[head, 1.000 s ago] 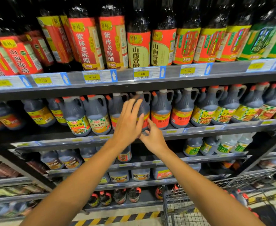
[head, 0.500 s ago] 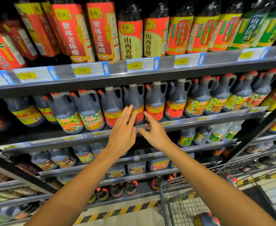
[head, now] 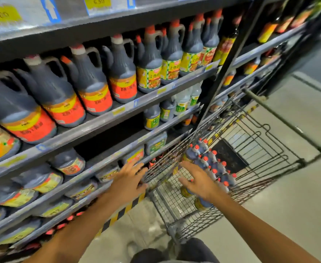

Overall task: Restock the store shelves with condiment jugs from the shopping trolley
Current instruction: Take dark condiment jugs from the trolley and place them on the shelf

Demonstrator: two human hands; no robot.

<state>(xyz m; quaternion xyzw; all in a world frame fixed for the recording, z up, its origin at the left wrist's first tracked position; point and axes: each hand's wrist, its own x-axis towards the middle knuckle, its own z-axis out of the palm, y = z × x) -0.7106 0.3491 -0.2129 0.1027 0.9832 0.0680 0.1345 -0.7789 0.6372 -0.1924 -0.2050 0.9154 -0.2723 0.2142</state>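
Note:
A wire shopping trolley (head: 254, 154) stands to the right of the shelves, holding several dark jugs with red caps (head: 210, 164). My right hand (head: 198, 180) hovers over the trolley's near end, fingers spread, just above the jugs, holding nothing. My left hand (head: 128, 180) is spread open at the trolley's left rim, in front of the lower shelves, empty too. The middle shelf (head: 102, 120) carries a row of dark handled jugs with red and yellow labels (head: 93, 82).
Lower shelves (head: 76, 179) hold smaller dark jugs and flat tubs. A black upright post (head: 229, 54) divides shelf bays. Yellow-and-black floor tape (head: 121, 213) runs along the shelf base. Grey floor (head: 288, 205) spreads on the right. My dark-clothed knees (head: 174, 253) show at the bottom.
Both hands have come down from the middle shelf's jugs to the trolley. My view has swung down and right, so the trolley and its jugs now fill the lower right.

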